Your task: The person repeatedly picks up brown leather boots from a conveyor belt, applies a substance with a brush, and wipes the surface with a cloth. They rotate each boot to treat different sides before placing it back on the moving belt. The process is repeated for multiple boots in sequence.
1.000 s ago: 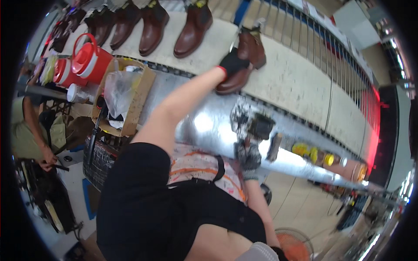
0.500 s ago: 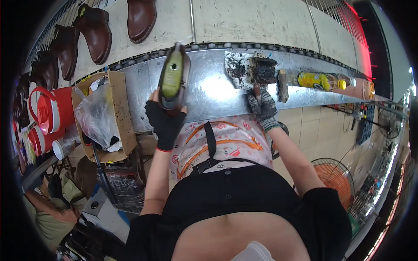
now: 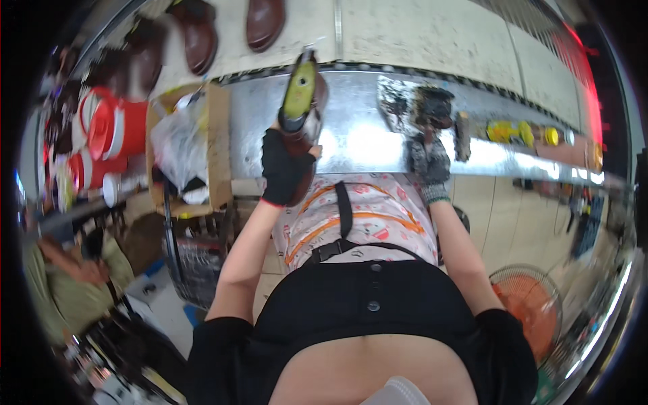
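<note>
My left hand (image 3: 287, 165), in a black fingerless glove, is closed around a brown leather boot (image 3: 320, 101). A yellow-green shoe last (image 3: 299, 98) with a dark hole fills its opening. The boot is tilted, its lower end reaching past the bench's near edge beneath my hand. My right hand (image 3: 429, 162) wears a stained grey knit glove, its fingers at the near edge of a black, caked pad (image 3: 433, 104). Blur hides how those fingers are bent and whether they hold anything. The pad lies on a white, black-smeared sheet (image 3: 390, 84).
Right of the pad lie a worn brush-like stick (image 3: 462, 136) and yellow-capped bottles (image 3: 509, 132). A cardboard box (image 3: 219, 148) with plastic bags stands left, beside red jugs (image 3: 125, 131). More brown boots (image 3: 265, 23) line the pale conveyor (image 3: 418, 34). Another person (image 3: 81, 277) is at lower left.
The whole view has shifted, so the bench things appear farther right. The boot leans slightly more, with more of its near end showing below my left hand. My right hand stays by the pad.
</note>
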Demonstrator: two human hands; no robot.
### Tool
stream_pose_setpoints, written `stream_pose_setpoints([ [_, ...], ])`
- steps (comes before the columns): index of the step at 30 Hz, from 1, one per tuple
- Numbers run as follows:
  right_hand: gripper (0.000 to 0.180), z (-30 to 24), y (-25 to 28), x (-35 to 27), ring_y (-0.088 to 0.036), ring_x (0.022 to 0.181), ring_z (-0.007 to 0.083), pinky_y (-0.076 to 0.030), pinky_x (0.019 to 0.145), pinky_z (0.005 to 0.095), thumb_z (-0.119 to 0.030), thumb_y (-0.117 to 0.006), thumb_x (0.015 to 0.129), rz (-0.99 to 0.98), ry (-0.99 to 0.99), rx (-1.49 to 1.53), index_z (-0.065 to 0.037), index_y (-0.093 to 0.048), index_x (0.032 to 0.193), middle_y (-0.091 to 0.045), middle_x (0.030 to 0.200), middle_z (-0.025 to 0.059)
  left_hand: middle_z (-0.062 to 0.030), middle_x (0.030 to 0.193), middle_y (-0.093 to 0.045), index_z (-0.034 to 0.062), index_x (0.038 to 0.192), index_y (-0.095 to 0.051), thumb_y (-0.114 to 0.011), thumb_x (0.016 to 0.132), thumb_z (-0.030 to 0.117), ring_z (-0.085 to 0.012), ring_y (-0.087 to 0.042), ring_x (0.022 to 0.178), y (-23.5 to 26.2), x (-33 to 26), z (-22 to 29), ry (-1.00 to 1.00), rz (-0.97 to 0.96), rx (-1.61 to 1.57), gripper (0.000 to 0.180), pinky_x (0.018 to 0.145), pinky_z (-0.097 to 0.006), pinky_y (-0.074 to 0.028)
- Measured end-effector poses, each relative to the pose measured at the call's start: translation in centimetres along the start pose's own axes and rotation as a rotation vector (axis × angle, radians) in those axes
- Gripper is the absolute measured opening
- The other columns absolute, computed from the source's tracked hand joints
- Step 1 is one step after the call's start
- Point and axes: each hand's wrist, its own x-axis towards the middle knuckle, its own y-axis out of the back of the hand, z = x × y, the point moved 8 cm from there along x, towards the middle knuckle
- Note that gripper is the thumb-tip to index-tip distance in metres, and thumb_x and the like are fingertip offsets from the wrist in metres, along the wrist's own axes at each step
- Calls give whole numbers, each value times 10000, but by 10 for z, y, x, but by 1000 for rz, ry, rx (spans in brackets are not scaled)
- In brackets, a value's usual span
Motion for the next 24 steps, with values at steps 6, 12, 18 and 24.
stream_pose_setpoints([
  [6,165,44,-21,-17,-539,532,108,-426,486,274,-203,-593,854,123,-136,325,-46,-566,896,-581,643,21,-140,995,-559,27,1066,-490,-796,632,331,-267,-566,934,-10,-4,5,77,79,119,611,795,-377,-452],
  [12,154,-9,3,-17,-579,523,114,-477,488,249,-170,-559,884,-34,-559,1122,-40,-548,966,-629,704,50,-124,1057,-566,15,1123,-471,-762,676,184,-234,-563,965,-22,-13,3,99,105,-158,560,839,-353,-444],
  [18,295,-28,-50,-16,-615,640,157,-483,618,285,-222,-538,865,-435,-365,840,-65,-543,1115,-648,829,87,-155,1070,-571,10,1182,-475,-775,656,219,-276,-570,983,-26,-13,-8,10,193,-104,640,849,-361,-441],
  [24,302,-56,-28,-1,-569,610,99,-462,567,283,-293,-612,835,-474,-274,684,-49,-579,1009,-592,686,21,-137,1203,-512,-2,1319,-376,-719,750,282,-231,-511,1098,-27,-21,-2,41,204,-273,722,941,-338,-397],
])
